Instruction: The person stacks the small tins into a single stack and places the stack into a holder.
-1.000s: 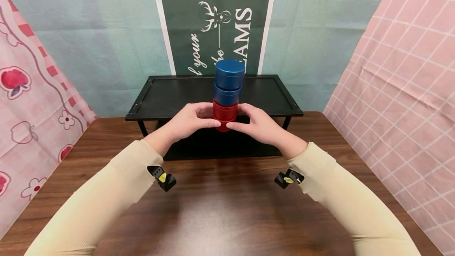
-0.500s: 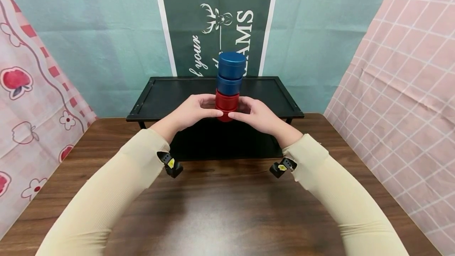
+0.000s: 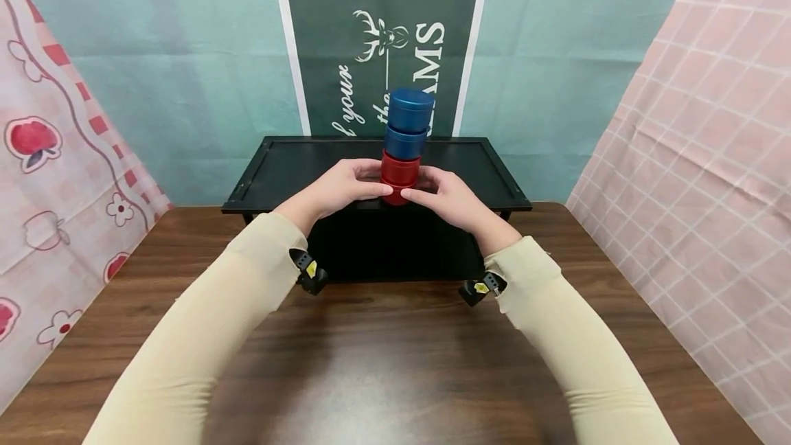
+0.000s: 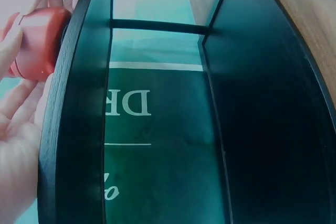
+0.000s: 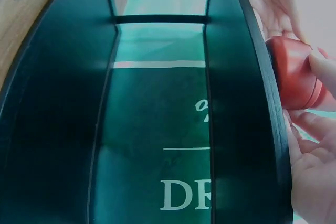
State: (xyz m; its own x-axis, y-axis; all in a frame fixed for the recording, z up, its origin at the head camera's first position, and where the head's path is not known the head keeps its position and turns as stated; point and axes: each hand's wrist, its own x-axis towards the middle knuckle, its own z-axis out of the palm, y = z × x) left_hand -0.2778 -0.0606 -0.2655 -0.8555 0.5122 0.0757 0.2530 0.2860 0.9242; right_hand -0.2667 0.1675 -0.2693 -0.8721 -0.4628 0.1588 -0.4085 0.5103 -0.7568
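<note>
In the head view a stack of round metal tins stands upright between my hands, a blue tin (image 3: pixel 408 122) on top of a red tin (image 3: pixel 399 169). My left hand (image 3: pixel 346 186) grips the red tin from the left, thumb across its front. From the right side my right hand (image 3: pixel 454 196) holds the same tin, the two thumb tips close together. The stack overlaps the front edge of the black shelf (image 3: pixel 327 167). Both wrist views show the red tin (image 4: pixel 41 43) with its base right at the upper board's edge; the blue tin is out of sight there.
Two boards form the shelf, with an open space between them and thin legs at the ends. It stands on a brown wooden table (image 3: pixel 383 362). A printed green curtain (image 3: pixel 531 53) hangs behind; pink cloths (image 3: pixel 692 156) flank both sides.
Both hands have moved the stack forward and up in the view, slightly to the right, from in front of the shelf to its upper board's front edge. The grip looks unchanged.
</note>
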